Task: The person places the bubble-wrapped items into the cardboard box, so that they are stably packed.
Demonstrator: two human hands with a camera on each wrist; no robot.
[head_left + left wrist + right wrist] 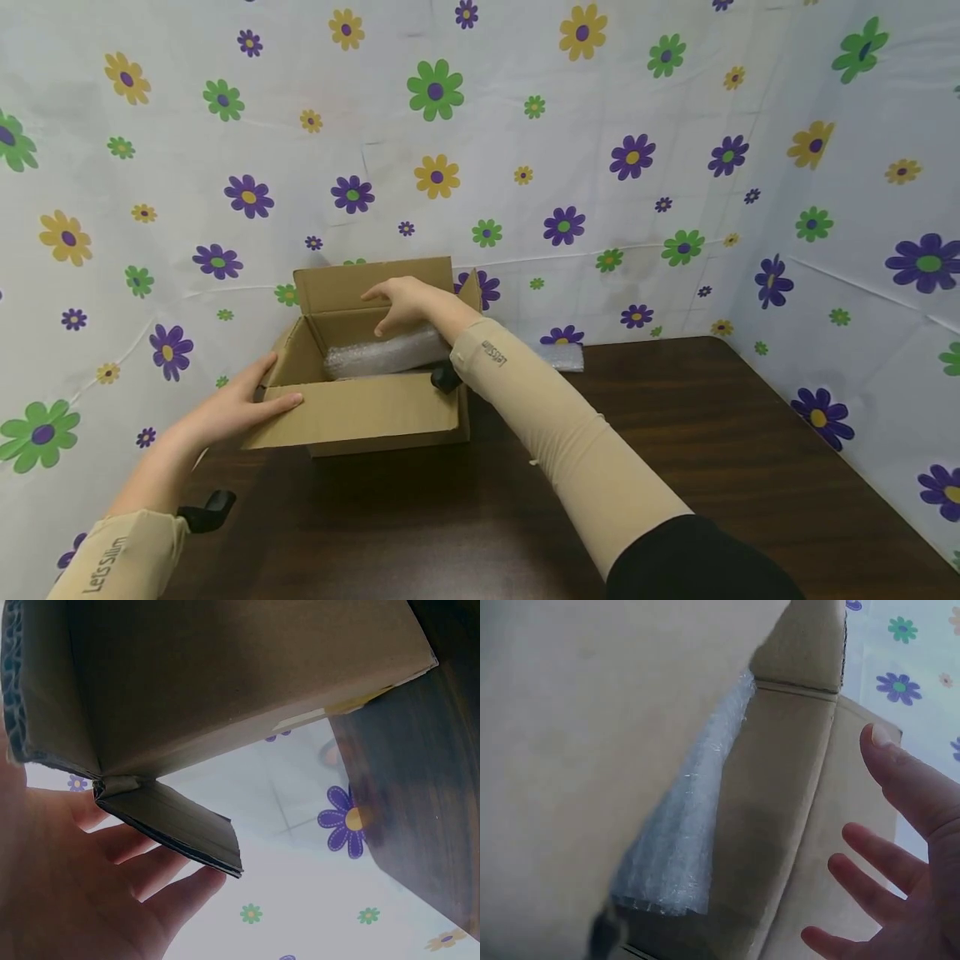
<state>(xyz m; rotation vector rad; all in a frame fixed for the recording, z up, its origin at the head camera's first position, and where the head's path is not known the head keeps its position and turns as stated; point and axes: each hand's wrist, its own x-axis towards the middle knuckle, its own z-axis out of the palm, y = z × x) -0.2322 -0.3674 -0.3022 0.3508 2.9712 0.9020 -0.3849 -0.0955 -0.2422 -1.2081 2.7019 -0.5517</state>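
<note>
An open cardboard box [386, 408] stands on the table with its flaps spread. A roll of bubble wrap [390, 352] lies inside; the right wrist view shows this bubble wrap [682, 817] partly covered by a flap. My left hand [240, 400] holds the box at its front left corner, thumb on top of the front flap [360, 408]. In the left wrist view, the fingers [180, 900] of that hand lie along a side flap [180, 817]. Above the box, in front of the back flap [330, 287], my right hand [408, 304] holds nothing, its fingers spread and lightly bent.
Another piece of bubble wrap [562, 357] lies on the dark wooden table [637, 425], right of the box and partly behind my right arm. A flower-patterned sheet [510, 142] hangs close behind the box. Beige sleeves cover both forearms.
</note>
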